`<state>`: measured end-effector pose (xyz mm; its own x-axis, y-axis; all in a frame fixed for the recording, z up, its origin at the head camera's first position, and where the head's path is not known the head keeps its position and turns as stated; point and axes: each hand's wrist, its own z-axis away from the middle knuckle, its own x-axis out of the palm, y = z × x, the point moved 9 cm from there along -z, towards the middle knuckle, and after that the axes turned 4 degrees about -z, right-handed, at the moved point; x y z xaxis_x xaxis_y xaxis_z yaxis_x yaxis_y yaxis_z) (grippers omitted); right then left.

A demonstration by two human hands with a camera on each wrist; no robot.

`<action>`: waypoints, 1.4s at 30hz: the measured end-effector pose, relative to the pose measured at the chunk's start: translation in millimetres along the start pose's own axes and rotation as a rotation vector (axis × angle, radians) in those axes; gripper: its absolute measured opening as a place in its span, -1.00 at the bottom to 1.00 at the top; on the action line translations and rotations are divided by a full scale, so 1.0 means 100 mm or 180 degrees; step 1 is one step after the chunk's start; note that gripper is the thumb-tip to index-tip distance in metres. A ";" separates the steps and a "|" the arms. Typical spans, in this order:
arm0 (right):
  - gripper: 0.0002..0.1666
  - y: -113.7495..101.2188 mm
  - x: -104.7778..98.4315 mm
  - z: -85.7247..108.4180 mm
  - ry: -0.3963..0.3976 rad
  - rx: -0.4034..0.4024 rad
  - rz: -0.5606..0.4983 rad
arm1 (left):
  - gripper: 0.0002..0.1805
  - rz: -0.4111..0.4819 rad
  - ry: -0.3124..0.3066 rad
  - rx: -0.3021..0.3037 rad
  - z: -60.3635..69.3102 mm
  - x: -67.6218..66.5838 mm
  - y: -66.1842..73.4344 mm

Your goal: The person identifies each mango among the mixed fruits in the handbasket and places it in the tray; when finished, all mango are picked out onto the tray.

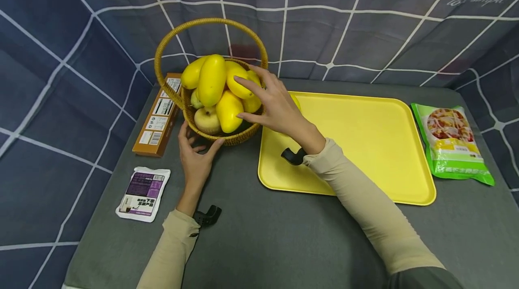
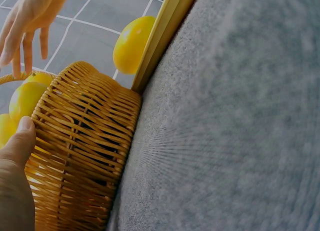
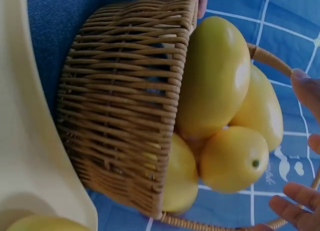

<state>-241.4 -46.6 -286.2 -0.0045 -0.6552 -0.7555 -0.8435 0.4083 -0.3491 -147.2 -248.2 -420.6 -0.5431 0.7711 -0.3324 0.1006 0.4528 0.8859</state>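
Observation:
A wicker basket (image 1: 242, 136) with a tall hooped handle stands at the back left, heaped with yellow mangoes (image 1: 212, 80). Among them sits a pale round fruit (image 1: 207, 120). My left hand (image 1: 195, 158) holds the basket's near side; its thumb (image 2: 22, 138) lies against the wicker by the rim. Over the basket's right edge is my right hand (image 1: 279, 104), thumb and fingers spread apart; in the right wrist view they hold nothing. One mango (image 2: 132, 46) lies on the yellow tray (image 1: 357, 140), mostly hidden behind the right hand in the head view.
Left of the basket lies an orange-brown box (image 1: 157, 120), with a white and purple pouch (image 1: 143, 193) nearer me. Right of the tray is a green food bag (image 1: 452, 142). A grid-patterned cloth (image 1: 308, 32) hangs behind the table.

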 end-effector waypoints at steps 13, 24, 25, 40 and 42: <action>-0.05 -0.19 0.25 -0.50 -0.0330 -0.0144 0.0238 | 0.07 -0.0063 -0.0003 -0.0054 0.00 0.00 -0.03; 0.06 -0.23 0.39 -0.70 -0.0444 0.0015 0.0756 | 0.07 -0.0054 -0.0010 -0.0052 0.00 0.01 0.00; 0.07 -0.22 0.39 -0.70 -0.0431 0.0065 0.0795 | 0.07 -0.0056 -0.0011 -0.0044 0.00 0.01 0.00; 0.10 -0.20 0.50 -0.73 -0.0299 0.0282 0.0860 | 0.07 0.0025 -0.0020 -0.0054 0.00 0.01 0.04; 0.08 -0.18 0.52 -0.72 -0.0329 0.0323 0.0847 | 0.06 0.0053 -0.0036 -0.0051 0.01 0.01 0.11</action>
<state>-265.5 -134.2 -279.5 -0.1591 -0.4504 -0.8785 -0.7619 0.6219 -0.1809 -145.9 -242.1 -411.5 -0.5319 0.7835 -0.3212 0.0962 0.4327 0.8964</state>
